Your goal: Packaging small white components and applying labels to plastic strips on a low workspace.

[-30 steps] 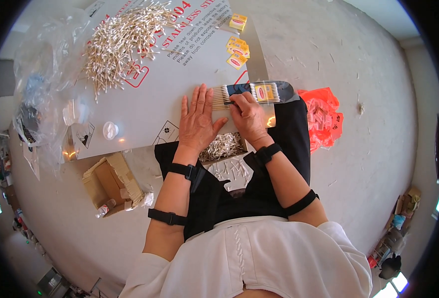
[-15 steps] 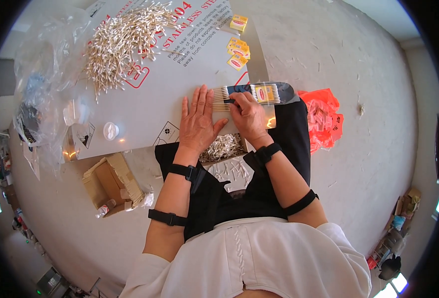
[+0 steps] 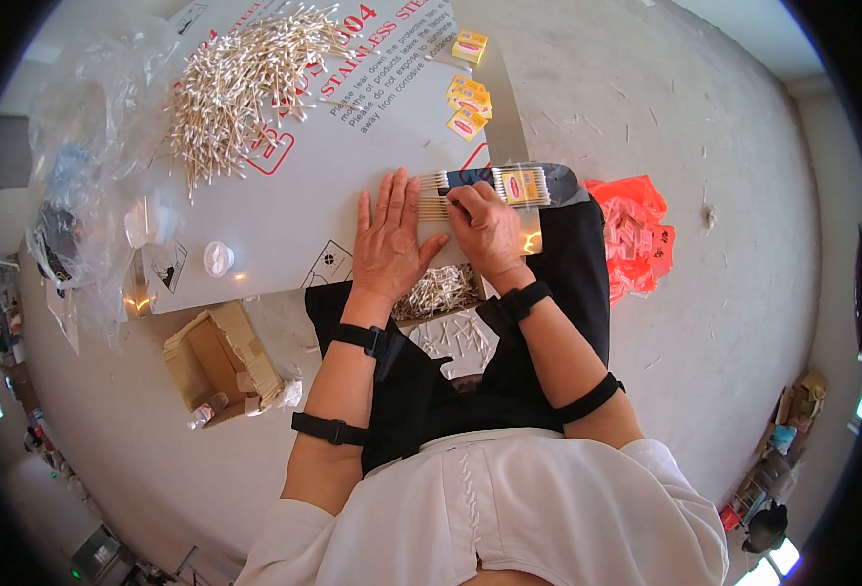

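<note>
My left hand lies flat on the table sheet, fingers stretched, its edge against a row of cotton swabs. The swabs run crosswise between my two hands. At their right ends my right hand is closed with curled fingers; whatever its fingertips hold is hidden. Just beyond it, a clear pack of cotton swabs with a yellow label card rests on a dark strip along the table's right edge.
A large heap of loose cotton swabs covers the far left. Yellow cards lie at the far right, near a small white cup and clear plastic bags. Below are a swab box, a cardboard box and a red bag.
My right hand has shifted very slightly left and down, closer to the swab ends. My left hand stays in place.
</note>
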Demonstrator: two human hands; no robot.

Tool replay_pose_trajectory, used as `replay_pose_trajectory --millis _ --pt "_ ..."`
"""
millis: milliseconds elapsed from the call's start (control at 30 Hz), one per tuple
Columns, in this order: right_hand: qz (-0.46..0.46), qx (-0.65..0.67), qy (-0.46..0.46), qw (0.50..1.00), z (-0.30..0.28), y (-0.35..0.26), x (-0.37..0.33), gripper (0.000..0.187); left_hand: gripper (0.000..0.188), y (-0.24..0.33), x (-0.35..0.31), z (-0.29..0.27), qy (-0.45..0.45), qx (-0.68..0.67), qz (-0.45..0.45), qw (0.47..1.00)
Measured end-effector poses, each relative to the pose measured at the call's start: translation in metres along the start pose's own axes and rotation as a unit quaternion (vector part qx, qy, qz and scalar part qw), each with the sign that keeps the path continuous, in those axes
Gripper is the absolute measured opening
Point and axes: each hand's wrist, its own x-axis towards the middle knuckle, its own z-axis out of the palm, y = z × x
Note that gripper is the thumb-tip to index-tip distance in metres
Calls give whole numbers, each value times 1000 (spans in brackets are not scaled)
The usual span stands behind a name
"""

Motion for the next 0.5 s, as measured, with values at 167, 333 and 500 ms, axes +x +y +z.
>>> replay_pose_trajectory --millis 167,333,500 --pt "16 17 2 1000 -1 -2 3 14 86 0 -1 0 0 5 -2 1000" --pt "18 -10 -11 1000 -2 -2 8 18 85 2 0 -1 16 -16 -1 1000" --pt "30 -20 -33 999 -3 -4 8 18 84 2 -1 -1 16 -16 -3 1000"
